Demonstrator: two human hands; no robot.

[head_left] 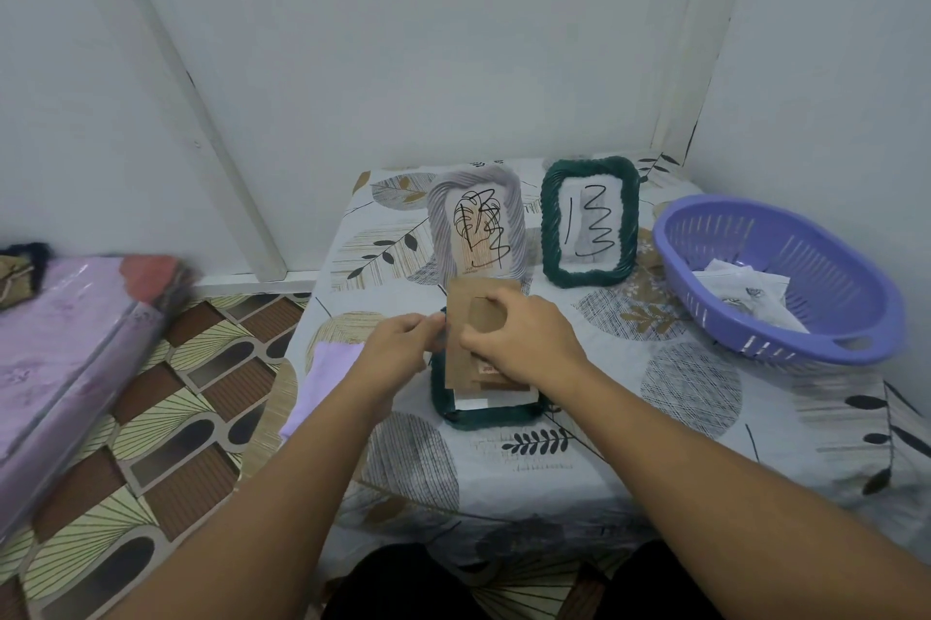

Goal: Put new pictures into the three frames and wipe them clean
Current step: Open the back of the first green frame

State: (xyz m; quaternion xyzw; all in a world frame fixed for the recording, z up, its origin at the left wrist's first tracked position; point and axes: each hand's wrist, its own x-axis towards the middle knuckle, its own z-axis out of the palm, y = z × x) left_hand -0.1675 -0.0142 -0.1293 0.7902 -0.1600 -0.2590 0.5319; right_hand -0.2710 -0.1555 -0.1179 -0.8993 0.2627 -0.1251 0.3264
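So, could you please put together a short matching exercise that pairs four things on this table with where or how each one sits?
Things:
1. grey frame
2. green standing frame
3. purple basket
4. brown backing board

Places or states:
A. at the right edge of the table, papers inside
B. held in both hands over a frame lying flat
C. upright at the back, right of the other standing frame
D. upright at the back, scribbled leaf picture inside

Pairs: 1-D, 2-C, 3-A, 4-B
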